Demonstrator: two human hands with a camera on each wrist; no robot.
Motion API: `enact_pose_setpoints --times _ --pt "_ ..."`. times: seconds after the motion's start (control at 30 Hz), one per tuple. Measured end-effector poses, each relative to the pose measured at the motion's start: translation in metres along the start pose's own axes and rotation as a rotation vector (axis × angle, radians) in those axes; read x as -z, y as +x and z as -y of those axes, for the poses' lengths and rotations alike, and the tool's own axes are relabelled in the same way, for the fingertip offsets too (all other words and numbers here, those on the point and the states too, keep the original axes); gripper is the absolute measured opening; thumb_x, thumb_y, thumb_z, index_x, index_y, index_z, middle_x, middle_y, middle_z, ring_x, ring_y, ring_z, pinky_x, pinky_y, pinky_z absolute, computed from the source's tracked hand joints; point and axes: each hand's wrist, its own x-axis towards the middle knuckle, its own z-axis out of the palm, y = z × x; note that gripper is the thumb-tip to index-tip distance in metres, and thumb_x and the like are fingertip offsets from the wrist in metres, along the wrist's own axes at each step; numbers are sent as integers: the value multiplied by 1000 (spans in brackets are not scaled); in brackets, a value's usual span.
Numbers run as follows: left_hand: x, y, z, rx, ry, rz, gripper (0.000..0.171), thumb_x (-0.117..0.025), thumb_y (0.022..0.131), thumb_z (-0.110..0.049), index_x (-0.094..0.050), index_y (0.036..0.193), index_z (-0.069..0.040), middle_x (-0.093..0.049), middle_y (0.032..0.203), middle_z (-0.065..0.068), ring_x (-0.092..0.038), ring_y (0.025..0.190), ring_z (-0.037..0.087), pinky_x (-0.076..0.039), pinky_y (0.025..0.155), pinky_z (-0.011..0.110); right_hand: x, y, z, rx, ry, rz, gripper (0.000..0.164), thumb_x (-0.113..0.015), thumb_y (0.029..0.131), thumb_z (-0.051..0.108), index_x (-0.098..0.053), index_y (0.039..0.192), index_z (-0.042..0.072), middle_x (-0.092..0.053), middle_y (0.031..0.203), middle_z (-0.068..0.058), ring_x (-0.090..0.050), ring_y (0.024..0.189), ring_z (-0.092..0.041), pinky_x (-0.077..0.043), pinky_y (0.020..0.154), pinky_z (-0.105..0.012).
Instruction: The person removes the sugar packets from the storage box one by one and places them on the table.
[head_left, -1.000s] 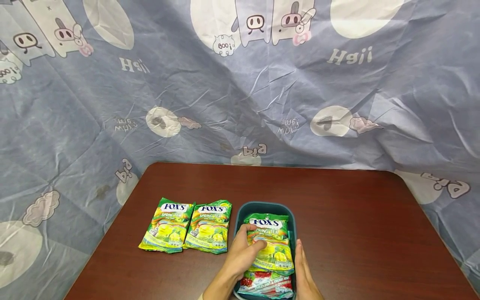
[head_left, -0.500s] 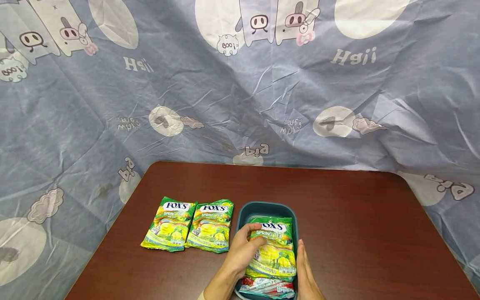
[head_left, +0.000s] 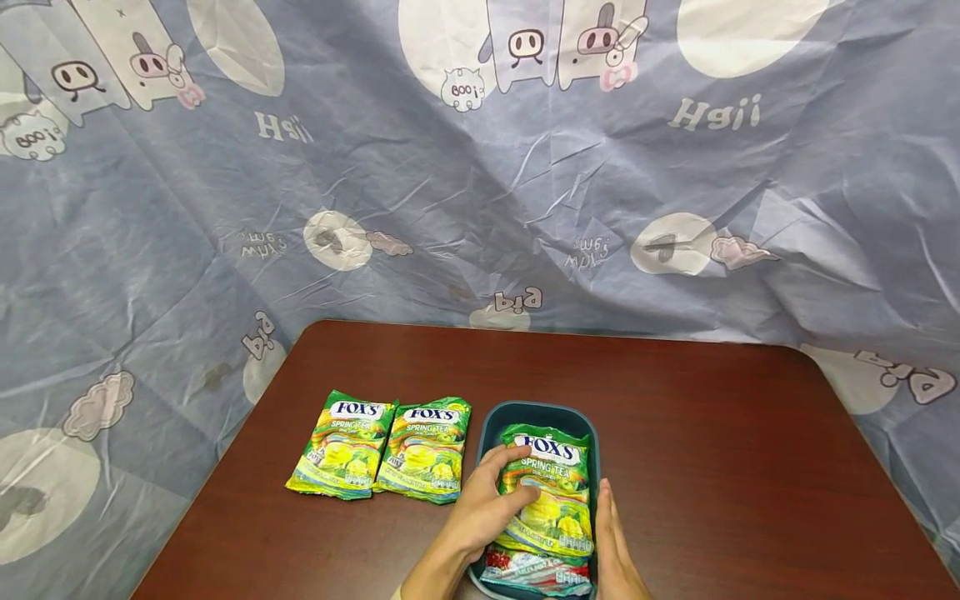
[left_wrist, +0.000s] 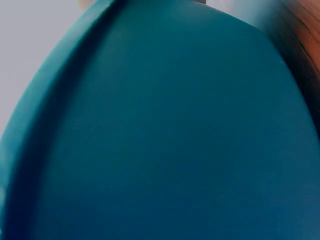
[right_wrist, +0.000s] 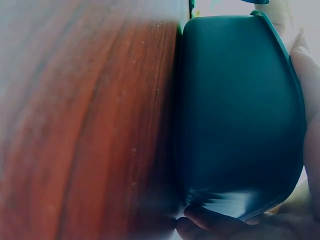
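Head view: we see left hand (head_left: 480, 508) over left side of box (head_left: 536, 408), thumb and index apart, resting on green candy bag (head_left: 551, 508); other fingers hidden, so we can't tell if it pinches. Green bag lies inside box, overlapping red candy bag (head_left: 536, 572) at near end. Right hand (head_left: 617, 546) not gripping, fingers straight along box's right outer side. Two more green bags (head_left: 423, 454) flat on table (head_left: 712, 450), left of box, edges touching. Left wrist view: mostly blurry teal wall.
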Motion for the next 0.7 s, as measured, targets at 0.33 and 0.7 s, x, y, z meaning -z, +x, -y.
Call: enact_pose_setpoints --times 0.33,0.7 --pt "0 4 6 -32 143 2 60 -76 83 -2 -59 140 -14 -60 134 12 -55 113 26 -46 93 43 -2 0 0 -5 1 -9 133 -87 77 49 1 158 -10 7 167 -24 4 153 -10 -8 111 -7" --pt "-4 1 4 -13 216 -16 61 -75 85 1 -57 137 -27 -55 144 6 -45 135 33 -39 103 58 2 1 3 -40 -7 18 133 -86 77 47 3 158 -8 9 167 -24 6 151 -4 -9 109 -5"
